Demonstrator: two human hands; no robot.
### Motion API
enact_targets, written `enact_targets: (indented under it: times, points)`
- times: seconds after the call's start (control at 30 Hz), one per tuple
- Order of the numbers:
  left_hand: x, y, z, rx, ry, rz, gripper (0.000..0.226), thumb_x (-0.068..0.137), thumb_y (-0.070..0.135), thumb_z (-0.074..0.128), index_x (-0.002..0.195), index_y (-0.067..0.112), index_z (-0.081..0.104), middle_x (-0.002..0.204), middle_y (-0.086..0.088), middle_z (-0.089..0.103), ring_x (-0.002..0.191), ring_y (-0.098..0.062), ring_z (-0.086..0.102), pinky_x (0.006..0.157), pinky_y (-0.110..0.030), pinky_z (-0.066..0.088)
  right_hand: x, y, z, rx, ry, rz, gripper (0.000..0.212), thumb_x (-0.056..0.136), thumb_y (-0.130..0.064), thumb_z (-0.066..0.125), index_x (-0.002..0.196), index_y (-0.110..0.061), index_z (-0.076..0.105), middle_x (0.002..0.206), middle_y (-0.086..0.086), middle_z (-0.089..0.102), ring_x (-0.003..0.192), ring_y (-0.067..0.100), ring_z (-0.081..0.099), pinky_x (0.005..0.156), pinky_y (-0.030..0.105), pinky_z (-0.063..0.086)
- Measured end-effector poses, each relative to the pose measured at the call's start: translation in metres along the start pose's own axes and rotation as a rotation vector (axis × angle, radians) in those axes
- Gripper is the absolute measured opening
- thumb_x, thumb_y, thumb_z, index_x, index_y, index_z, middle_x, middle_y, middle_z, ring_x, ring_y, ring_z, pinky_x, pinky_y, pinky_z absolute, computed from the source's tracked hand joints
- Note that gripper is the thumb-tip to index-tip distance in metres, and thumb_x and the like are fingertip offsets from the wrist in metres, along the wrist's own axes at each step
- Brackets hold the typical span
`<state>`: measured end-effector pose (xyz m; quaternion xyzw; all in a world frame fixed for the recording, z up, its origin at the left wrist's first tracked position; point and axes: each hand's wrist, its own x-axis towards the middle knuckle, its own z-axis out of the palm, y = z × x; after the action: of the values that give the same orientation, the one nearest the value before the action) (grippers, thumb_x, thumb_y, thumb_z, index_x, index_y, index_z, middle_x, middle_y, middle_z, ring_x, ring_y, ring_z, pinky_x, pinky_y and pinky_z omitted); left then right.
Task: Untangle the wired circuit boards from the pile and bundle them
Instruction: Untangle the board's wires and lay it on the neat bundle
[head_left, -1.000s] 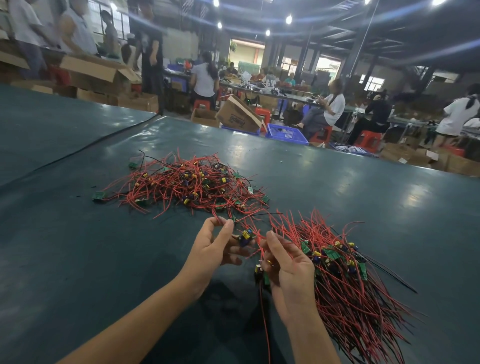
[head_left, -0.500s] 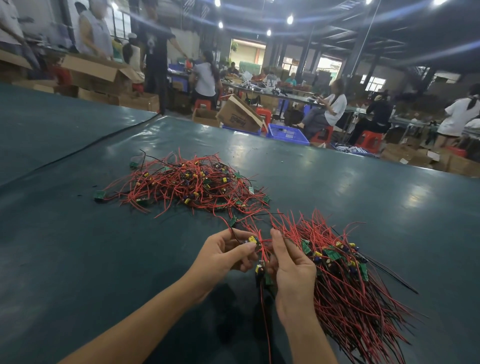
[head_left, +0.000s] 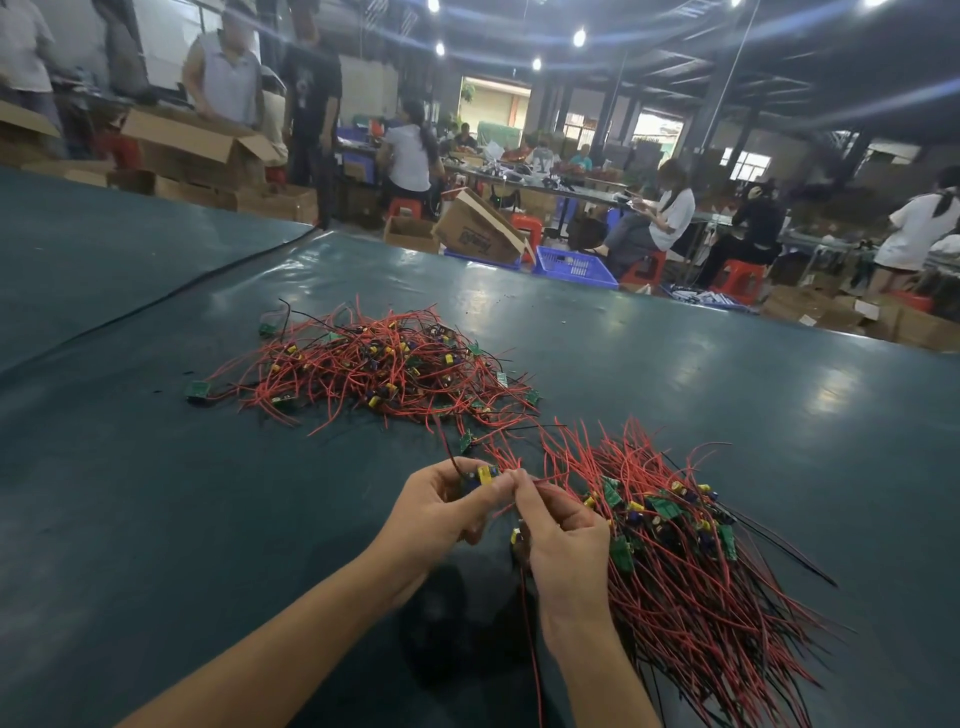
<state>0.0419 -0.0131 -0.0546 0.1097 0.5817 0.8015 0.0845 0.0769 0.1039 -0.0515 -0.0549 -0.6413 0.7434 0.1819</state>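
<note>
Fingers of the left hand curl round a small circuit board and pinch it; a yellow block and a blue part stand up above the fingertips, and a dark lead rises from it. Any lettering on the board is too small to read. Touching those fingertips, the fingers of the right hand pinch a thin red wire that runs off to their right. Just below the right fingers a second board shows a yellow part, its red and black leads hanging toward the viewer. Right of the fingers lies the bundle: green boards gathered at the end nearer the fingers, red leads fanning out roughly side by side. Beyond the fingers and to their left sits the tangled pile, a few strands reaching toward them. Both lie on the glossy dark green bench. Far beyond, a tilted carton carries dark print too blurred to read, beside a blue crate.
</note>
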Motion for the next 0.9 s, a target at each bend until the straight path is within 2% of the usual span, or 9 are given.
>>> enact_targets:
  times: [0.1,0.17,0.23,0.33,0.43,0.5,0.6,0.73,0.9]
  points:
    - [0.0007,0.0014,0.0009,-0.105,0.017,-0.071,0.036,0.059,0.039,0.08,0.083,0.013,0.074,0.058,0.004,0.054,0.047,-0.008,0.045,0.049,-0.02,0.041,-0.0011,0.0012,0.0011,0.044,-0.039,0.016,0.01,0.077,-0.028,0.073,0.081,-0.025,0.082,0.064,-0.006,0.07,0.056,0.001,0.062,0.056,0.015,0.049]
    - [0.0008,0.002,0.0013,-0.138,0.02,-0.119,0.037,0.065,0.035,0.077,0.09,0.009,0.07,0.062,0.003,0.058,0.05,-0.009,0.049,0.049,-0.02,0.044,-0.0011,0.0023,0.0031,0.103,-0.064,0.025,0.016,0.071,-0.028,0.074,0.083,-0.019,0.082,0.075,0.002,0.076,0.069,0.011,0.071,0.064,0.025,0.057]
    - [0.0006,0.0019,0.0023,-0.135,0.013,-0.134,0.029,0.076,0.03,0.071,0.095,0.008,0.066,0.072,0.0,0.068,0.055,-0.011,0.06,0.05,-0.021,0.048,-0.0017,0.001,0.0037,0.131,-0.059,0.025,0.017,0.07,-0.027,0.075,0.083,-0.017,0.082,0.08,0.008,0.076,0.067,0.013,0.071,0.059,0.024,0.057]
    - [0.0,0.0016,0.0048,-0.165,0.072,-0.082,0.024,0.078,0.023,0.071,0.094,0.006,0.066,0.088,-0.007,0.075,0.07,-0.018,0.072,0.055,-0.018,0.052,-0.0013,0.001,0.0021,0.122,0.01,0.027,0.014,0.074,-0.028,0.076,0.08,-0.017,0.081,0.07,0.004,0.073,0.052,0.002,0.058,0.049,0.014,0.046]
    - [0.0012,0.0029,0.0007,-0.254,0.197,-0.007,0.019,0.073,0.015,0.074,0.087,0.005,0.067,0.083,-0.011,0.075,0.073,-0.017,0.073,0.056,-0.017,0.053,0.0022,0.0015,0.0006,0.151,0.127,0.075,0.015,0.078,-0.024,0.077,0.066,-0.017,0.078,0.051,-0.005,0.053,0.043,0.004,0.039,0.04,0.015,0.034]
    - [0.0018,0.0039,-0.0026,-0.255,0.211,0.018,0.029,0.065,0.019,0.079,0.087,0.004,0.066,0.083,-0.013,0.074,0.075,-0.019,0.073,0.058,-0.018,0.054,0.0036,0.0016,0.0006,0.153,0.152,0.088,0.019,0.081,-0.022,0.077,0.062,-0.018,0.077,0.05,-0.004,0.047,0.043,0.006,0.034,0.04,0.017,0.032]
    - [0.0015,0.0037,-0.0036,-0.256,0.221,0.002,0.039,0.057,0.021,0.081,0.088,0.005,0.064,0.083,-0.014,0.074,0.075,-0.02,0.073,0.059,-0.02,0.055,0.0026,0.0019,-0.0005,0.12,0.146,0.09,0.025,0.082,-0.025,0.076,0.059,-0.018,0.075,0.048,-0.003,0.049,0.04,0.006,0.035,0.039,0.018,0.033]
    - [0.0018,0.0043,-0.0037,-0.291,0.205,-0.04,0.039,0.06,0.022,0.08,0.093,0.004,0.068,0.083,-0.015,0.074,0.074,-0.02,0.073,0.059,-0.02,0.056,0.0023,0.0021,-0.0009,0.058,0.12,0.085,0.03,0.076,-0.036,0.075,0.054,-0.016,0.072,0.047,-0.006,0.053,0.04,0.004,0.041,0.042,0.016,0.036]
    - [0.001,0.0051,-0.0023,-0.279,0.192,-0.083,0.034,0.062,0.016,0.077,0.092,0.005,0.068,0.084,-0.016,0.074,0.071,-0.02,0.073,0.059,-0.021,0.056,-0.0002,0.005,0.0029,-0.039,0.093,0.038,0.033,0.077,-0.043,0.071,0.063,-0.014,0.076,0.054,0.0,0.062,0.051,0.01,0.052,0.053,0.026,0.044]
